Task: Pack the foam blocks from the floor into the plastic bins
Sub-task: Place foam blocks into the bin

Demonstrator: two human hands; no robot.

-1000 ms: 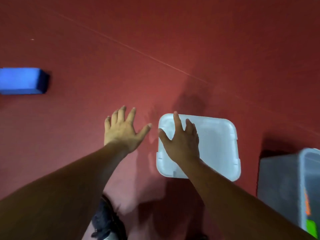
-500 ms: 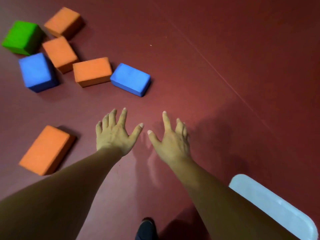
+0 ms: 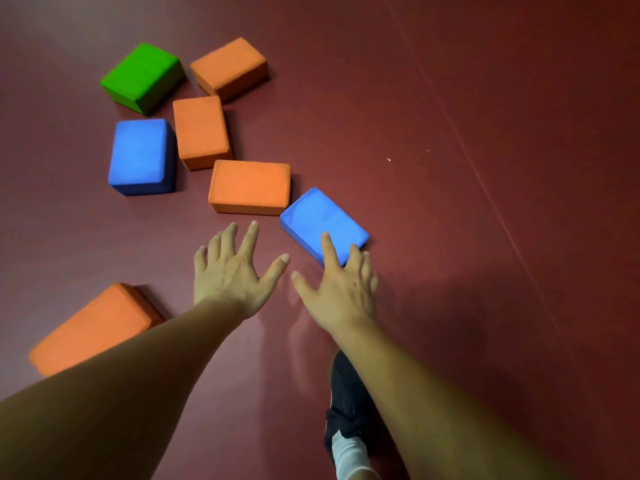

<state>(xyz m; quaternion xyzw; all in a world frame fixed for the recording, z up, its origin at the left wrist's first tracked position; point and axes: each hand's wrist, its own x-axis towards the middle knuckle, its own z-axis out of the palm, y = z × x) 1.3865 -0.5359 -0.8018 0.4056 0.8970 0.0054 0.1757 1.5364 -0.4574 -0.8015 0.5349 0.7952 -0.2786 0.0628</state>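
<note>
Several foam blocks lie on the dark red floor. Nearest is a blue block (image 3: 320, 220); my right hand (image 3: 341, 289) hovers with spread fingers over its near corner, and whether it touches the foam is unclear. My left hand (image 3: 232, 271) is spread open just left of it, below an orange block (image 3: 250, 187). Further back lie another orange block (image 3: 201, 129), a second blue block (image 3: 140, 155), a green block (image 3: 142, 76) and a far orange block (image 3: 228, 65). One more orange block (image 3: 93, 329) lies at the left, partly hidden by my left forearm. No bin is in view.
My foot in a dark shoe (image 3: 348, 407) stands on the floor below my right arm. A thin seam line (image 3: 485, 188) runs diagonally across the red floor on the right.
The view has swung from the white bin lid to the block pile and closed in. Both hands have reached forward; the right hand now overlaps the near blue block. The lid has left the view.
</note>
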